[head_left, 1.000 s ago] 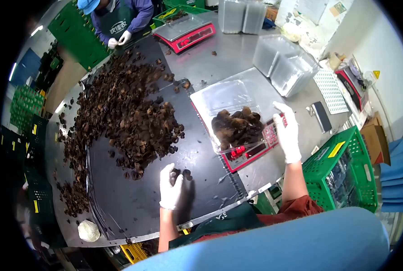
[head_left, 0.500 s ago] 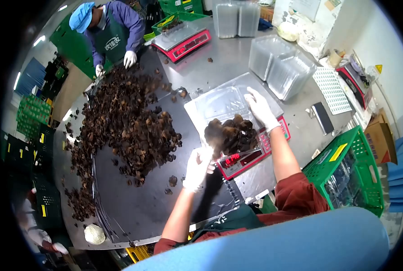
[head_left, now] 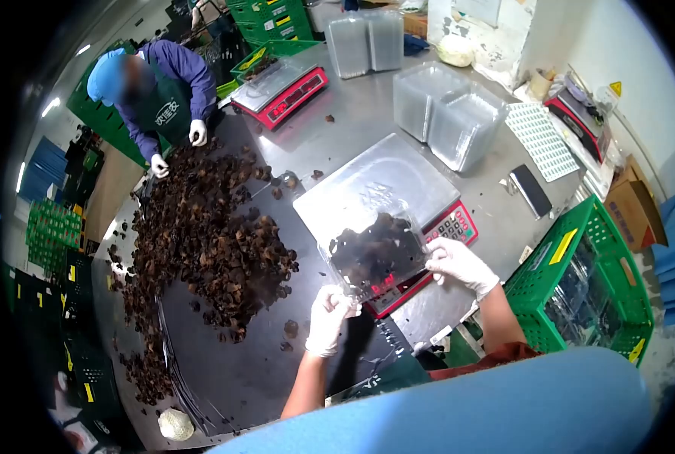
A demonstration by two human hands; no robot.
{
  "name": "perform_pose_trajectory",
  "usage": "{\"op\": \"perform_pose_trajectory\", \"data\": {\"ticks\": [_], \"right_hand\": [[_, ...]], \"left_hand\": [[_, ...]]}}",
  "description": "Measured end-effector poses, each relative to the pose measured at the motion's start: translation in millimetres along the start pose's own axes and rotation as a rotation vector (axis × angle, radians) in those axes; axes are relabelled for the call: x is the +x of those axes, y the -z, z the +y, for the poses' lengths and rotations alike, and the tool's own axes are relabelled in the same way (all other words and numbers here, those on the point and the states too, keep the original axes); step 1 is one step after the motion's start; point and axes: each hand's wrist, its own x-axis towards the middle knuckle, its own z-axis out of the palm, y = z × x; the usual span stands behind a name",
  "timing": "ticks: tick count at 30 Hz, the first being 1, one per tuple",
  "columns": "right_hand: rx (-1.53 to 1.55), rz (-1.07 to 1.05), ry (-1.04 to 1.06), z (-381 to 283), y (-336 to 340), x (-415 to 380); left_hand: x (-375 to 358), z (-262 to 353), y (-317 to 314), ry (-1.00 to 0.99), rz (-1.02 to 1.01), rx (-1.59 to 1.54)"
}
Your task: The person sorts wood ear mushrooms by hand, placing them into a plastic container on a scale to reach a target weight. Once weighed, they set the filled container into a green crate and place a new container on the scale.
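While the scale [head_left: 398,198] sits at twelve o'clock, left hand [head_left: 328,319] and right hand [head_left: 456,262] fingers grip the mushroom-filled plastic box [head_left: 374,257].

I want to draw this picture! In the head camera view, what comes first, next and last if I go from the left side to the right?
Big pile of dark mushrooms → left hand → clear box of mushrooms → right hand → green crate.
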Motion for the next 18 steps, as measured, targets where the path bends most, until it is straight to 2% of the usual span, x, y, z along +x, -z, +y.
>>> {"op": "perform_pose_trajectory", "data": {"ticks": [2, 5, 13, 15, 16, 17, 18], "right_hand": [[0.083, 0.029, -0.05, 19.7, 1.7, 1.1], [0.07, 0.049, 0.099, 46.4, -5.0, -6.7], [0.034, 0.133, 0.201, 43.3, -27.1, -55.0], [-0.373, 0.235, 0.391, 43.2, -21.5, -63.5], [-0.578, 0.282, 0.473, 43.8, -18.9, -68.4], [-0.64, 0.308, 0.596, 44.4, -18.2, -71.9], [-0.701, 0.334, 0.719, 45.0, -17.6, -73.9]], "left_hand": [[-5.8, 8.9, -14.1, -0.016, 0.019, 0.103], [-8.1, -17.2, -7.3, -0.179, -0.027, 0.088], [-27.6, -8.7, -1.8, -0.152, -0.109, 0.237], [-26.5, -2.1, -2.0, -0.149, -0.162, 0.308], [-17.4, -19.1, 18.7, -0.163, -0.339, 0.335], [-32.5, 27.5, -15.3, -0.031, -0.23, 0.54], [-30.3, 28.7, -22.1, -0.27, -0.246, 0.708]]}}
